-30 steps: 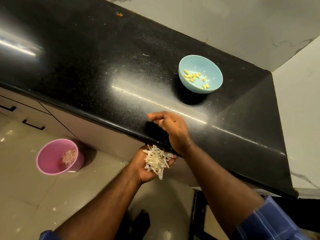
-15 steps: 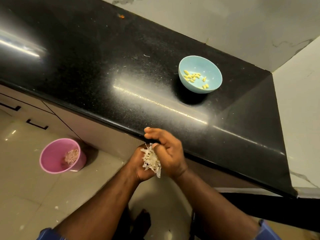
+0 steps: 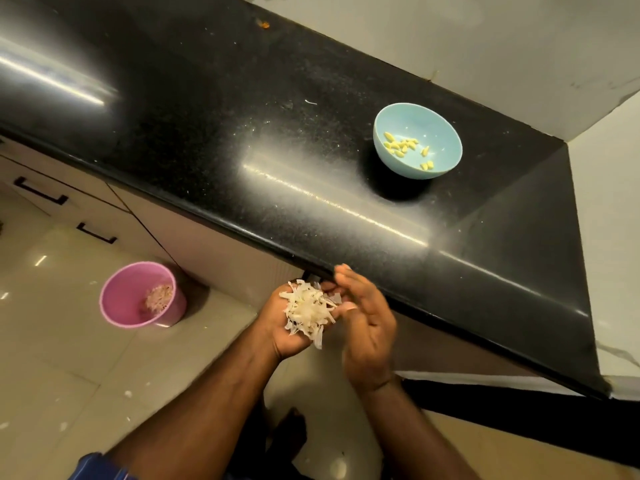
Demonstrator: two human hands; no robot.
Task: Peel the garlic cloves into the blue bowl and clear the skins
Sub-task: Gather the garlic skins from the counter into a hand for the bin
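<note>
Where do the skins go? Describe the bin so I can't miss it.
Look below the black counter, on the tiled floor beside the cabinet drawers. The pink bucket stands there, the only container on the floor, already holding some skins.

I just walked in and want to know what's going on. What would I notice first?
A heap of white garlic skins sits in the cupped left hand, just off the black counter's edge, with the right hand beside it. A blue bowl of peeled cloves sits on the counter; a pink bin stands on the floor.
</note>
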